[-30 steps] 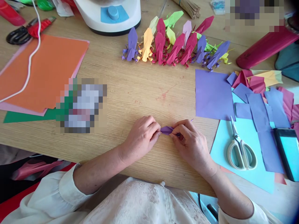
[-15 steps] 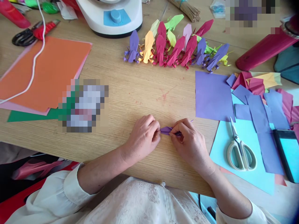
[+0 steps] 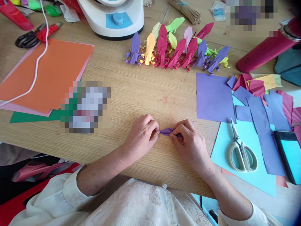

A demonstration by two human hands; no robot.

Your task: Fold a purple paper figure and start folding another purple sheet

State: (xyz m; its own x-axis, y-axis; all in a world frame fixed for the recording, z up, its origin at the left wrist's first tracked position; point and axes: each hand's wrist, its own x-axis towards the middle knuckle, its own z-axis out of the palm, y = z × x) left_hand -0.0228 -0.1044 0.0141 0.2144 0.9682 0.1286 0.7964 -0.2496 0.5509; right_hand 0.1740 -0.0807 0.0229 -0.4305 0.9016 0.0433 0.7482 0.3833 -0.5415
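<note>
A narrow piece of folded purple paper point(image 3: 166, 131) stretches between my hands, low over the wooden table. The fingertips of my left hand point(image 3: 144, 131) pinch its pointed left end. My right hand point(image 3: 191, 141) is closed on its other end, with thumb and forefinger pressed together; a thin purple tip sticks out above the knuckles. Most of the paper's right part is hidden by my right fingers. Beyond my hands stands a group of folded paper insects point(image 3: 161, 50) in purple, red, orange, pink and green.
White-handled scissors point(image 3: 243, 155) lie on light blue paper at right, near a phone point(image 3: 288, 157), a purple sheet point(image 3: 215, 97) and paper scraps. Orange paper point(image 3: 49, 75) under a white cord lies left. A white appliance point(image 3: 115, 18) and a red cylinder point(image 3: 265, 47) stand behind.
My left hand has shifted slightly left along the purple paper, and more of its pointed end shows. My right hand keeps its pinch in nearly the same place.
</note>
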